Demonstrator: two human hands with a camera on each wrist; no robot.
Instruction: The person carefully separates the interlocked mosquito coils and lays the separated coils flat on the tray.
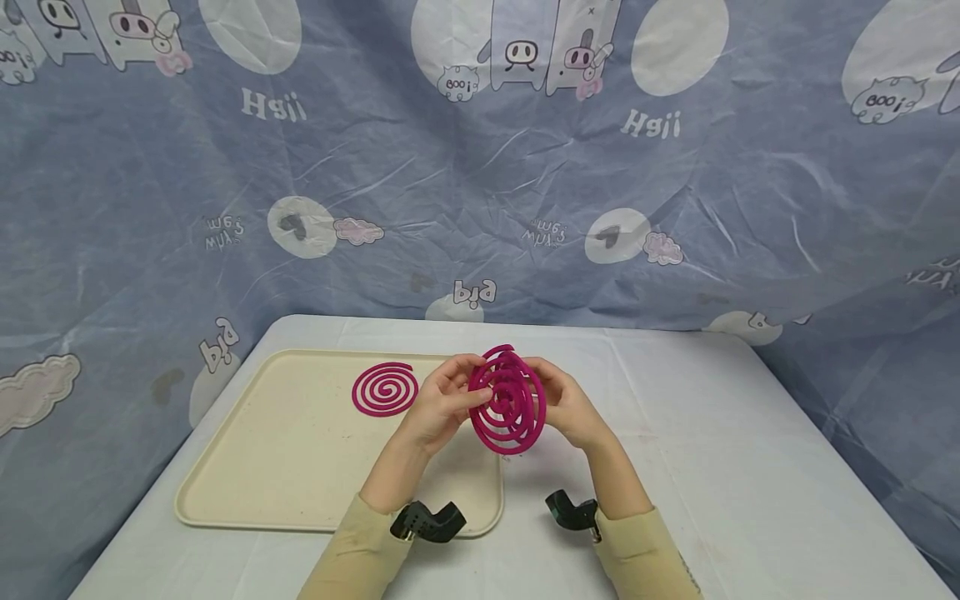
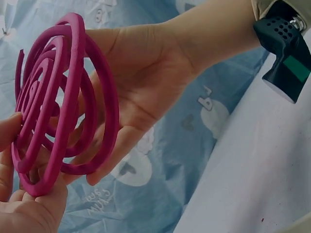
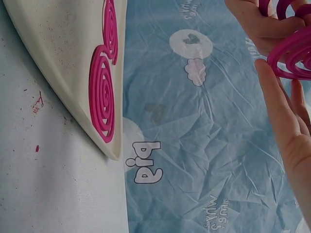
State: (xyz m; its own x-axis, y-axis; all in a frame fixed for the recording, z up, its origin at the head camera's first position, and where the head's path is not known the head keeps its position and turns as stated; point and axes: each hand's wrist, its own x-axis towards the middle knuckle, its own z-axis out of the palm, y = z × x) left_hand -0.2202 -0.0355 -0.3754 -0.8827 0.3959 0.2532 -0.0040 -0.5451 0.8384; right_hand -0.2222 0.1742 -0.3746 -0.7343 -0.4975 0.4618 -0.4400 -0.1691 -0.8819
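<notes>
In the head view both hands hold a magenta mosquito coil [image 1: 508, 398] up over the tray's right end. It looks like two nested spirals, their rings partly spread apart. My left hand [image 1: 442, 402] pinches its left side, with the thumb across the front. My right hand [image 1: 567, 406] grips the right side; in the left wrist view its thumb and fingers reach behind the outer ring [image 2: 112, 107]. Another flat coil [image 1: 385, 389] lies on the beige tray [image 1: 300, 450]. A second flat coil [image 3: 102, 97] on the tray shows in the right wrist view, hidden behind the hands from the head.
The tray stands on the left half of a white-covered table [image 1: 675, 450]. Small magenta crumbs [image 3: 39, 102] lie on the cloth beside the tray. A blue printed curtain [image 1: 480, 167] hangs behind the table. Each wrist carries a black camera mount [image 1: 429, 522].
</notes>
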